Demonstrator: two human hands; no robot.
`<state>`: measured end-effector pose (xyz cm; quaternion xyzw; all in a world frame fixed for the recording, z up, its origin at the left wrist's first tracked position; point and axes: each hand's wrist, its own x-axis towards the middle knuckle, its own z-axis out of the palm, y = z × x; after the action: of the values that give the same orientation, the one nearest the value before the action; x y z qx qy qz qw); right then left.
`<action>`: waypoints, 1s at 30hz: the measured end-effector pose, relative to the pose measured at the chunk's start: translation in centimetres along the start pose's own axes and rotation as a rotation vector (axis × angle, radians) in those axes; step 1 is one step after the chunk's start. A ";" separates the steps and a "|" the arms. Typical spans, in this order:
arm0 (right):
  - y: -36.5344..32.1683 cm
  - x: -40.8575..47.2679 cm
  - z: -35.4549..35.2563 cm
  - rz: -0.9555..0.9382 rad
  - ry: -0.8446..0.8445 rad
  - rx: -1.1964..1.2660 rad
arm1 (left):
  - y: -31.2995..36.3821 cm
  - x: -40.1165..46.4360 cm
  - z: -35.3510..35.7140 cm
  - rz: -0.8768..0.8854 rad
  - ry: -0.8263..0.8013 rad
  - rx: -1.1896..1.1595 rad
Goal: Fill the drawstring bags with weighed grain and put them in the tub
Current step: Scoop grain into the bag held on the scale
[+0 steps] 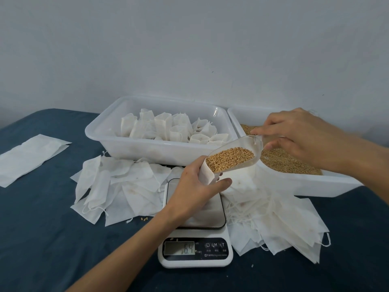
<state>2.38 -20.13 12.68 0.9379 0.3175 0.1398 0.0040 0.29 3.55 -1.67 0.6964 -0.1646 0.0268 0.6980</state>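
Grain [229, 158] is lying heaped in a clear scoop [237, 155] tilting down into a white drawstring bag [207, 175] — the left hand [193, 190] is curling round that bag above the scale [195, 224] near the table's front edge. The right hand [294, 135] is pinching the scoop's handle over the grain tub [294, 182]; filled bags are standing in the tub [126, 144] behind.
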 end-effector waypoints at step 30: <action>0.0 0.1 -0.2 -0.004 -0.003 -0.035 | -0.2 0.1 -0.1 -0.001 0.009 0.026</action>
<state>2.38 -20.08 12.85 0.9372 0.3169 0.1439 0.0214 0.45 3.65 -1.81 0.7055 -0.1607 0.0318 0.6895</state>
